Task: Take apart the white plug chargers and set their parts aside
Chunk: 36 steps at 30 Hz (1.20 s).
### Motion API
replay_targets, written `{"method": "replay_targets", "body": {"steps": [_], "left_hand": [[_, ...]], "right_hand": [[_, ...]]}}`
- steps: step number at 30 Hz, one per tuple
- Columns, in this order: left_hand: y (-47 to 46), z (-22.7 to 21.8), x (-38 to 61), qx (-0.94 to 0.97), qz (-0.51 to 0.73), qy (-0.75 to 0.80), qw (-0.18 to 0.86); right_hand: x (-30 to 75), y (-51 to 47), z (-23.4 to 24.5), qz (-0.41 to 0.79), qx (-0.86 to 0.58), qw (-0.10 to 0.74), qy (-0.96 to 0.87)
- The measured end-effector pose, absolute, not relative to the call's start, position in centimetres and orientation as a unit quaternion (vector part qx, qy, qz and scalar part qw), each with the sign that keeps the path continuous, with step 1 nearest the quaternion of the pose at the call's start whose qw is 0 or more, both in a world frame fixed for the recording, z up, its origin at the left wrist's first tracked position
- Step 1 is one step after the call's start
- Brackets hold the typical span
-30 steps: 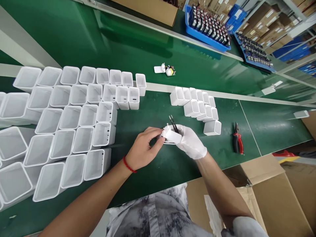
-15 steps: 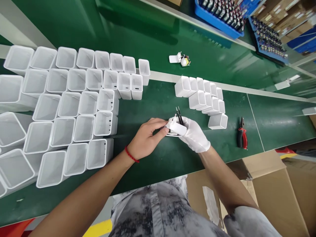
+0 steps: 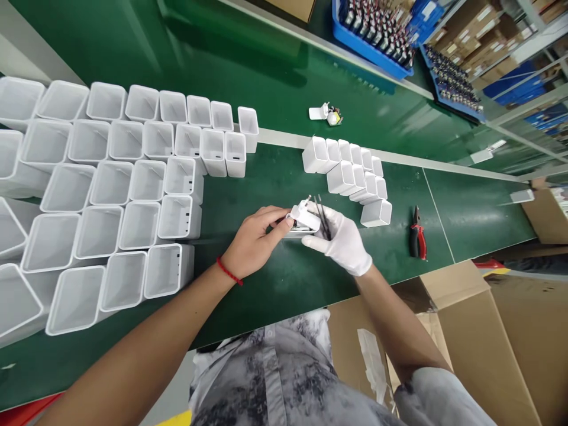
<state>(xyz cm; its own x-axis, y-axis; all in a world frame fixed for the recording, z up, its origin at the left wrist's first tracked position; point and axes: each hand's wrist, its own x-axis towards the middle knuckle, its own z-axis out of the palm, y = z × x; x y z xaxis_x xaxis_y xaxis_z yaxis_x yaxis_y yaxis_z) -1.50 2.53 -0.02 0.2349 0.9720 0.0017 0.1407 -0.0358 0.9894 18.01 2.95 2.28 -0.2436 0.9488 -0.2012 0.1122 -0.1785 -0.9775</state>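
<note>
Over the green bench my bare left hand (image 3: 254,241), a red cord at its wrist, pinches the left end of a white plug casing (image 3: 303,218) with metal pins on top. My white-gloved right hand (image 3: 344,242) grips the casing's right end and also holds black tweezers (image 3: 322,214), which stick up past its fingers. To the left stand several rows of empty white housings (image 3: 128,180), open side up. A smaller cluster of closed white housings (image 3: 350,176) sits just beyond my right hand.
Red-handled pliers (image 3: 416,233) lie to the right on the green mat (image 3: 275,177). A loose plug part with small components (image 3: 326,113) lies farther back. Blue trays of parts (image 3: 371,29) line the far edge. An open cardboard box (image 3: 483,331) stands at the lower right.
Both hands stayed together on the casing; it tilted a little and the tweezers dropped closer to the glove. The view shifted slightly.
</note>
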Motion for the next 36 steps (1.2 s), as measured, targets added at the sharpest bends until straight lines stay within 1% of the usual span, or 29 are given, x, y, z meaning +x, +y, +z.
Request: {"method": "replay_targets", "body": {"steps": [3, 6, 9, 11, 15, 22, 24, 27, 29, 30, 33, 35, 36], "left_hand": [[2.3, 0.0, -1.5, 0.546, 0.454, 0.447, 0.544], [2.1, 0.0, -1.5, 0.460, 0.505, 0.415, 0.601], [2.1, 0.0, -1.5, 0.411, 0.509, 0.410, 0.636], [2.1, 0.0, -1.4, 0.402, 0.501, 0.411, 0.646], [2.2, -0.2, -1.3, 0.409, 0.494, 0.407, 0.651], [2.1, -0.1, -1.4, 0.420, 0.481, 0.418, 0.646], [2.1, -0.2, -1.4, 0.450, 0.482, 0.428, 0.618], [2.1, -0.4, -1.6, 0.572, 0.483, 0.446, 0.490], [2.0, -0.8, -1.6, 0.655, 0.462, 0.437, 0.407], [2.0, -1.0, -1.6, 0.682, 0.447, 0.432, 0.385], [2.0, -1.6, -1.6, 0.708, 0.413, 0.440, 0.366], [2.2, -1.7, -1.6, 0.708, 0.407, 0.452, 0.358], [2.3, -1.8, -1.7, 0.710, 0.405, 0.455, 0.354]], "right_hand": [[16.9, 3.2, 2.4, 0.580, -0.504, 0.391, -0.507], [16.6, 3.5, 3.5, 0.635, -0.510, 0.432, -0.386], [16.8, 3.8, 5.0, 0.699, -0.490, 0.451, -0.261], [16.8, 3.9, 5.7, 0.724, -0.470, 0.452, -0.225], [16.8, 3.8, 6.3, 0.746, -0.455, 0.428, -0.231], [17.0, 3.7, 6.0, 0.727, -0.475, 0.414, -0.274], [17.0, 3.5, 5.4, 0.689, -0.498, 0.432, -0.303], [16.5, 3.2, 3.8, 0.541, -0.552, 0.472, -0.424], [16.1, 3.0, 2.3, 0.459, -0.566, 0.463, -0.504], [15.9, 2.9, 1.5, 0.450, -0.562, 0.448, -0.529], [16.5, 2.5, 0.2, 0.475, -0.532, 0.417, -0.563], [18.0, 1.8, 0.5, 0.443, -0.533, 0.403, -0.598], [19.1, 1.4, 1.1, 0.405, -0.547, 0.391, -0.620]]}}
